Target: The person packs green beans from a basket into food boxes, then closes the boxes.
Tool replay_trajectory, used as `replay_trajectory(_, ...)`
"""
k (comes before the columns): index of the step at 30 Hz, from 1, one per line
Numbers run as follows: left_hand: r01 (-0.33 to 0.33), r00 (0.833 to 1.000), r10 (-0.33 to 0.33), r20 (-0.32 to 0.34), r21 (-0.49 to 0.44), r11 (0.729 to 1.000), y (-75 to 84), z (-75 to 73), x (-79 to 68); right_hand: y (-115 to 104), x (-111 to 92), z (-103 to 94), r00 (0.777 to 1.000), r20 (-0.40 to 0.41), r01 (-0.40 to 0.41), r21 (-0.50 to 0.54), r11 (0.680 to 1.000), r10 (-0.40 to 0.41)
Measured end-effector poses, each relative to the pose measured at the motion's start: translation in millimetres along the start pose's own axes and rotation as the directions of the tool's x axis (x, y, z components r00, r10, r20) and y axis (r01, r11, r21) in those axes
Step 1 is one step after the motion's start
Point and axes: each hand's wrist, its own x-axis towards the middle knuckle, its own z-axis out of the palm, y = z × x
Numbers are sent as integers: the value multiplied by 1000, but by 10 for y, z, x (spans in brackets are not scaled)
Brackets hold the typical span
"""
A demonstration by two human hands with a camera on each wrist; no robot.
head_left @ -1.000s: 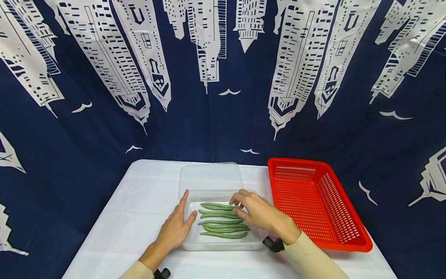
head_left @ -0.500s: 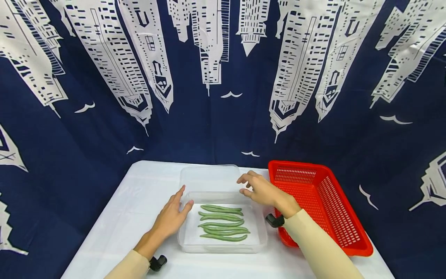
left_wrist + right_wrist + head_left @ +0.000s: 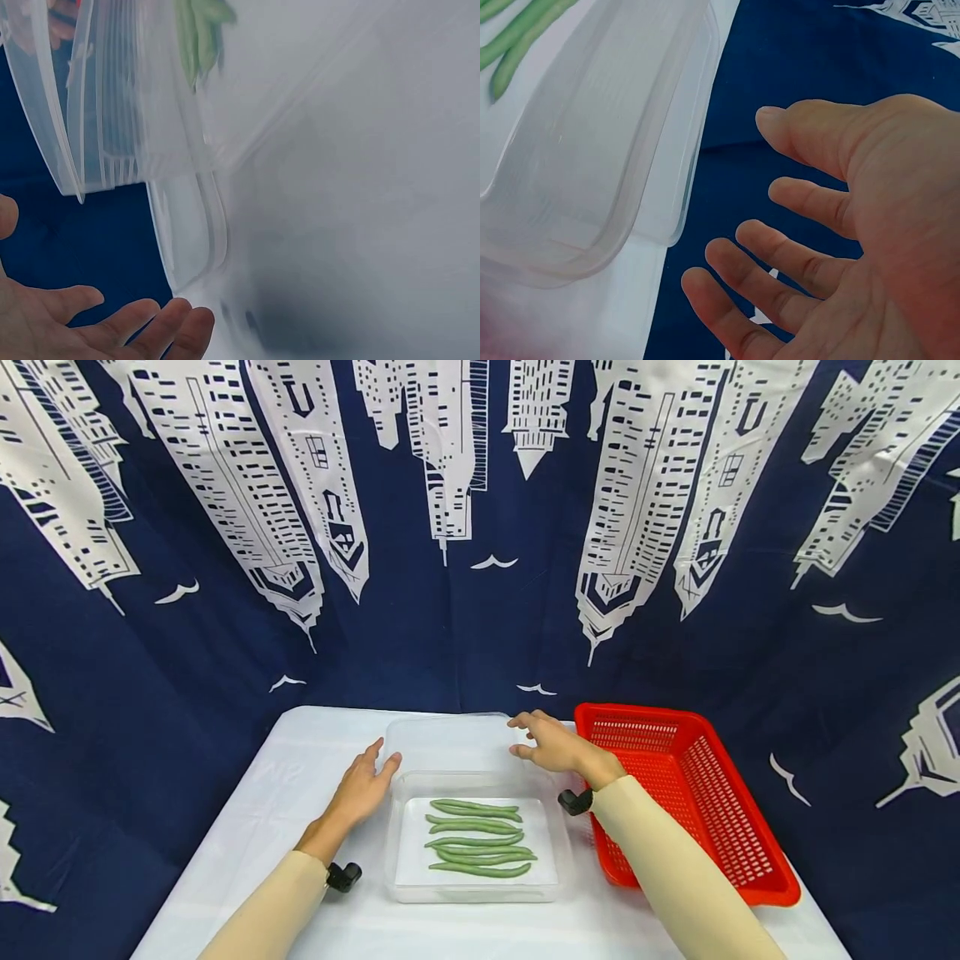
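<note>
Several green beans (image 3: 480,839) lie crosswise in rows on the white floor of a clear plastic container (image 3: 480,894). Behind it, flat on the table, is the clear lid (image 3: 450,743). My left hand (image 3: 363,785) hovers by the lid's near left corner, fingers apart and holding nothing. Over the lid's right edge is my right hand (image 3: 551,743), fingers loosely bent and nothing held. In the left wrist view the left hand (image 3: 112,322) points toward the lid's corner. The right wrist view shows the right hand (image 3: 832,225) with spread fingers beside the container's wall.
A red perforated plastic basket (image 3: 690,802) stands to the right, partly behind the right sleeve (image 3: 675,868). The white table (image 3: 315,760) ends at the back against a dark blue cloth (image 3: 420,643) printed with white buildings. Each wrist carries a small black camera.
Both hands have moved away from the container and forward toward the lid. The right hand has left the beans and risen over the container's back edge. The beans stay in place.
</note>
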Motion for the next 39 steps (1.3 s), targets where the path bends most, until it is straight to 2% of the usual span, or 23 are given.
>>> replay_trajectory(6,15,1000,-15,-2,-1,1000,12,2,83,86,69,-2,998,25,-57,22,998,56)
replay_trajectory(10,32,999,-32,2,-16,999,-66,16,181,132,138,-12,996,51,-70,30,997,69)
replay_trajectory(18,24,998,-23,-62,17,1000,-655,282,713,187,249,15,982,149,-121,54,991,112)
replay_trajectory(21,26,999,-26,-26,23,999,-561,247,705,214,275,33,974,173,-158,67,985,144)
replay_trajectory(25,41,998,-42,38,21,999,-235,111,520,266,323,100,963,199,-199,81,977,180)
replay_trajectory(28,47,996,-50,79,49,998,-64,67,424,300,357,162,957,219,-216,85,973,193)
replay_trajectory(31,52,993,-59,98,73,996,-30,93,440,395,416,244,951,233,-233,112,966,202)
replay_trajectory(32,54,993,-62,105,76,996,-35,107,455,479,460,299,948,238,-244,119,962,211)
replay_trajectory(35,55,991,-64,117,79,995,-66,150,505,533,489,343,946,248,-245,128,961,208)
replay_trajectory(37,53,990,-62,124,81,995,-72,163,519,534,499,360,946,253,-244,138,960,204)
replay_trajectory(39,44,991,-54,125,82,996,-70,164,523,378,444,303,948,250,-237,146,961,196)
